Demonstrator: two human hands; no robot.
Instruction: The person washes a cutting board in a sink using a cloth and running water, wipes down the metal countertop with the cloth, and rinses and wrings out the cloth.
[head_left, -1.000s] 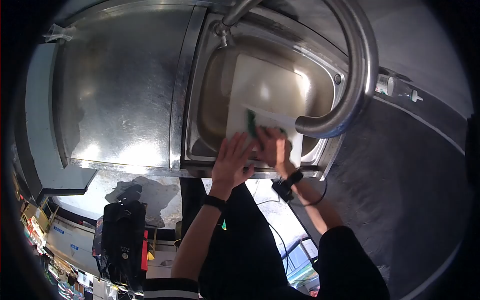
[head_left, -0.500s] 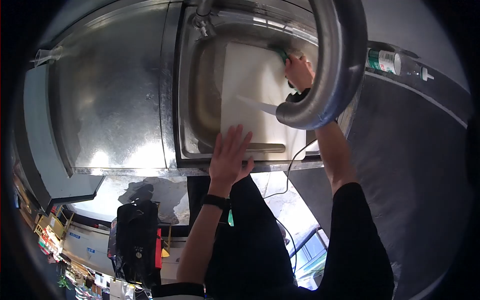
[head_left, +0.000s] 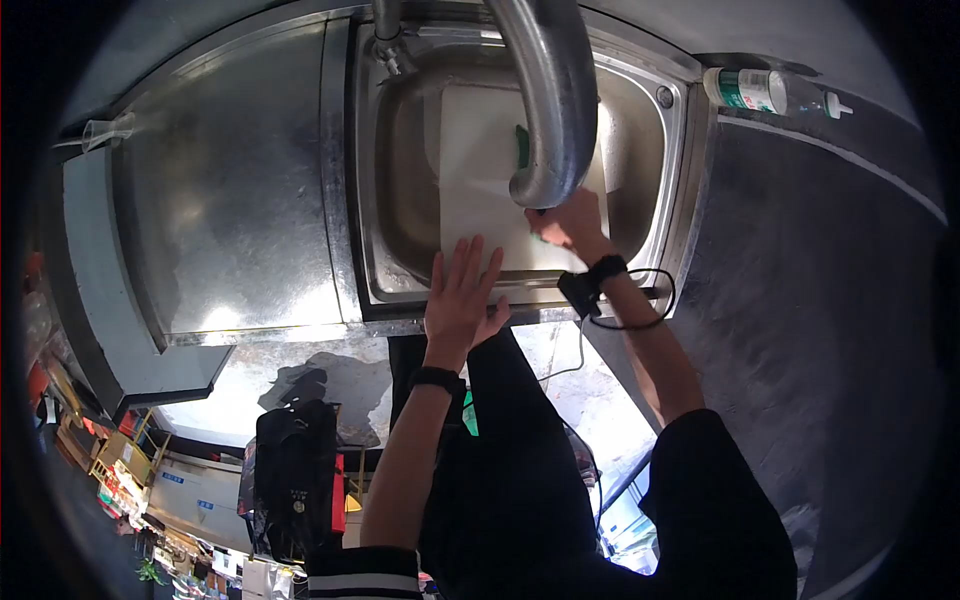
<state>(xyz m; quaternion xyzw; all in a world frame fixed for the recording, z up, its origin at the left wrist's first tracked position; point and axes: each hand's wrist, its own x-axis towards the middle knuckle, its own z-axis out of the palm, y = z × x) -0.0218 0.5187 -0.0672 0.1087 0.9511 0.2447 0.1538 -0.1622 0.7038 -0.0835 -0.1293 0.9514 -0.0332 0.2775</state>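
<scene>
A kitchen-like washing-up area, possibly commercial: a stainless-steel sink (head_left: 645,140) adjoins a broad steel countertop (head_left: 240,180), under a thick curved metal faucet (head_left: 558,100). A white board (head_left: 475,215), apparently for cutting, lies in the sink; a labelled plastic bottle (head_left: 747,90) is nearby.

Couldn't drop straight onto the right half of the white board (head_left: 480,215), tbh, with that fat faucet (head_left: 555,100) arching overhead. Got blocked in front by left hand (head_left: 460,300) and right hand (head_left: 575,225). Had loads of room over the drainboard (head_left: 240,180).

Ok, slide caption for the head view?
Left hand at a white board in the sink, right hand by the curved faucet.
</scene>
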